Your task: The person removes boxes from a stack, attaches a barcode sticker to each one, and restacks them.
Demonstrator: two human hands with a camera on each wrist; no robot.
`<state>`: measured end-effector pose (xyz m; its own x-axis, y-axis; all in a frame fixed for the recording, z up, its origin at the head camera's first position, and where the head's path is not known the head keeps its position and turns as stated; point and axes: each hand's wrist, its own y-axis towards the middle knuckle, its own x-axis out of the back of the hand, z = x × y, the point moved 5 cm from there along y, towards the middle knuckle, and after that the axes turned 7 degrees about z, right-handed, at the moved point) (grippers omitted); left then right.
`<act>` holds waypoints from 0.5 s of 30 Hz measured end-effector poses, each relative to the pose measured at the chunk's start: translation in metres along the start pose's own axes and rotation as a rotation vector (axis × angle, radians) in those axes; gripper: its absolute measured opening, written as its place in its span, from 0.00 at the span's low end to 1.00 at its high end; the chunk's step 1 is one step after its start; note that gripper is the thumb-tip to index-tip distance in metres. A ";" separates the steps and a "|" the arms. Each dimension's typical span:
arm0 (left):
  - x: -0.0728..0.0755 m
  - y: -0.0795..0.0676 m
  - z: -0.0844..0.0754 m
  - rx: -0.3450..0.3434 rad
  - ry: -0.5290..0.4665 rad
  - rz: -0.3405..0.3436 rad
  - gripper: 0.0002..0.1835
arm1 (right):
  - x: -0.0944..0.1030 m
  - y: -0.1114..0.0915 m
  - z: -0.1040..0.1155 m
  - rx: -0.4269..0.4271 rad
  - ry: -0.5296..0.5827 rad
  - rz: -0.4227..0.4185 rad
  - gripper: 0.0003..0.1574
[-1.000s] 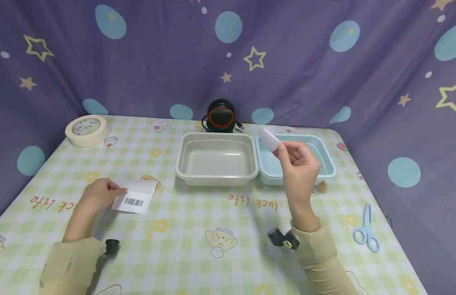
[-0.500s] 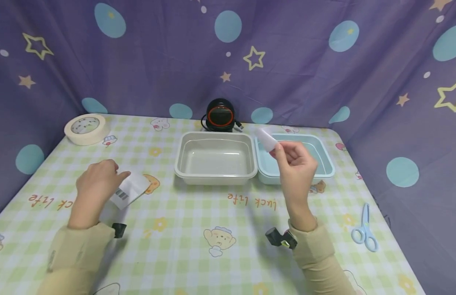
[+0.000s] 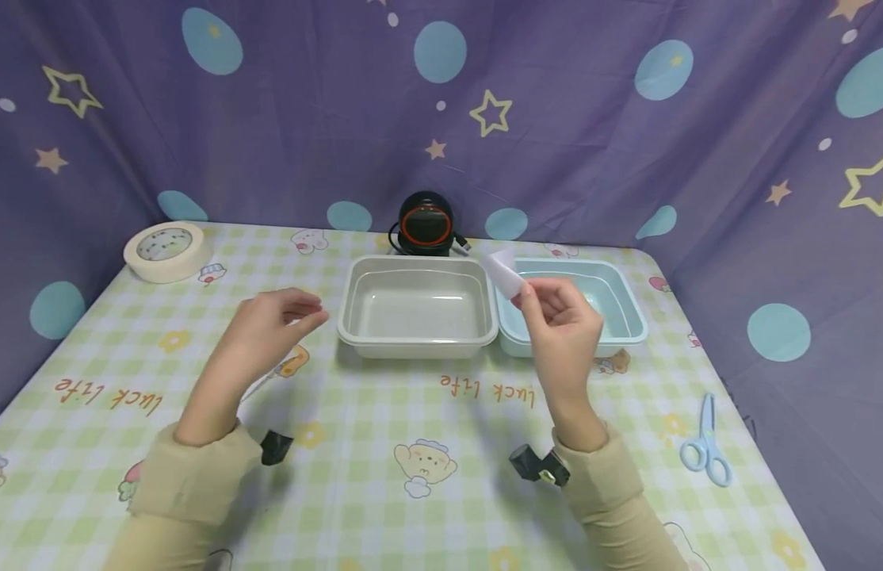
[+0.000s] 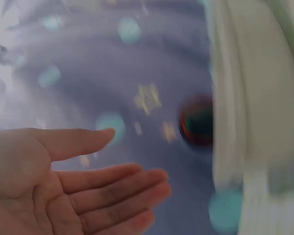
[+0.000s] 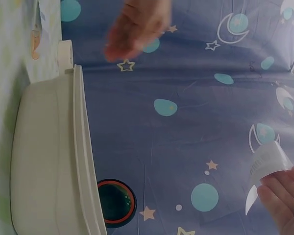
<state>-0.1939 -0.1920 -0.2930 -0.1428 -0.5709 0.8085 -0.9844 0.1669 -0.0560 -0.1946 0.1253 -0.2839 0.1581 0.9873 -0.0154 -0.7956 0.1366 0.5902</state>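
My left hand (image 3: pixel 273 325) is raised over the left part of the table and holds nothing. In the left wrist view its fingers (image 4: pixel 117 198) are straight, with the thumb apart from them. A barcode label (image 3: pixel 260 385) lies on the cloth below, mostly hidden behind my left forearm; only a thin white edge shows. My right hand (image 3: pixel 566 329) pinches a curled white label (image 3: pixel 503 272) between thumb and fingertips, up in front of the light blue bin (image 3: pixel 527 349). Faint print shows on this label in the right wrist view. Left of it stands the grey bin (image 3: pixel 418 349).
A roll of masking tape (image 3: pixel 192 258) lies at the back left. Behind the grey bin stands a round black device (image 3: pixel 426 226) with an orange ring and a cable. Light blue scissors (image 3: pixel 707 452) lie at the right. A purple curtain (image 3: pixel 284 159) closes off the back.
My left hand has let go of the barcode label and moved right and up toward the grey bin. My right hand has shifted slightly left with its label.
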 end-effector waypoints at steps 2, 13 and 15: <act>-0.006 -0.002 -0.024 -0.072 -0.092 0.005 0.18 | -0.002 -0.002 0.001 0.018 -0.032 0.010 0.10; -0.052 0.007 -0.095 -0.260 -0.475 0.137 0.16 | -0.024 -0.015 0.011 0.308 -0.345 0.112 0.02; -0.057 0.012 -0.096 -0.260 -0.519 0.165 0.17 | -0.027 -0.017 0.011 0.353 -0.381 0.138 0.02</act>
<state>-0.1875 -0.0805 -0.2835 -0.3873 -0.8278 0.4059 -0.8969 0.4402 0.0419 -0.1792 0.0950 -0.2843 0.3193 0.8858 0.3369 -0.5897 -0.0926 0.8023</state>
